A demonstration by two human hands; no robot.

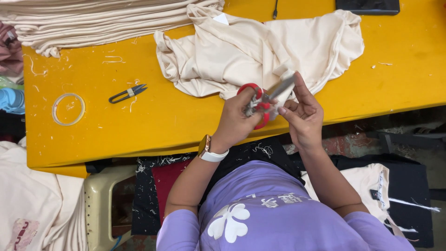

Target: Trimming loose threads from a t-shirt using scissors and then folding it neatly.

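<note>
A bright yellow desk [186,121] fills the upper part of the head view, littered with short white thread clippings; below its front edge lie a worn floor, a cream plastic stool [100,204] and dark cloth spread under the person's lap. On the desk sit one stack of folded cream garments [93,21] at the far left, one loose cream garment [241,51] crumpled in the middle, one small black thread snip [127,93], one ring of clear tape [68,109], and one dark flat device [368,5] at the far edge, cut off by the frame. More cream cloth lies at the lower left and beside the person's right thigh. The left hand [237,122], with a watch on a white strap [210,151] at the wrist, is closed through the red loops of one pair of red-handled scissors [264,98], held just above the desk's front edge and over the near hem of the loose garment. The scissors' long axis runs diagonally, handles low and toward the left, blades pointing up and to the right, away from the person; the blades look nearly together. The right hand [303,114] is raised beside them, fingers pinching a small bit of cream cloth at the blades, index finger stretched along the blades. The two hands are almost touching.
</note>
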